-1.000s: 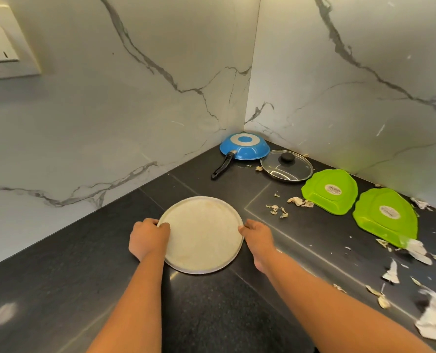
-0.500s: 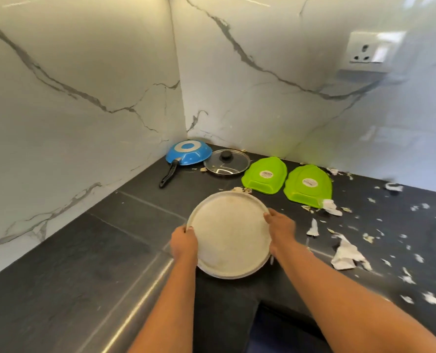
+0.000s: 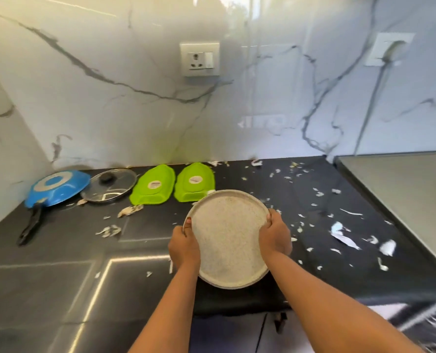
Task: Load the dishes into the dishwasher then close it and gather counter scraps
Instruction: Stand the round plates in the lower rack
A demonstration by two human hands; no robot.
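A round speckled white plate (image 3: 228, 238) is held above the black counter (image 3: 58, 263), near its front edge. My left hand (image 3: 185, 247) grips the plate's left rim and my right hand (image 3: 275, 236) grips its right rim. Along the back wall lie an upturned blue frying pan (image 3: 58, 187) with a black handle, a glass lid (image 3: 109, 184), and two upturned green dishes (image 3: 155, 187) (image 3: 195, 182). White and tan scraps (image 3: 344, 236) are strewn over the counter, mostly to the right. At the bottom right a blurred wire rack (image 3: 426, 314) shows below the counter edge.
Marble walls rise behind and to the left. A wall socket (image 3: 200, 58) sits above the green dishes. A pale raised surface (image 3: 403, 189) borders the counter at the right. Dark cabinet fronts (image 3: 237, 332) show under the counter edge.
The plate has come up off the counter in both hands and travelled right, toward the front edge. My view has swung right, away from the corner.
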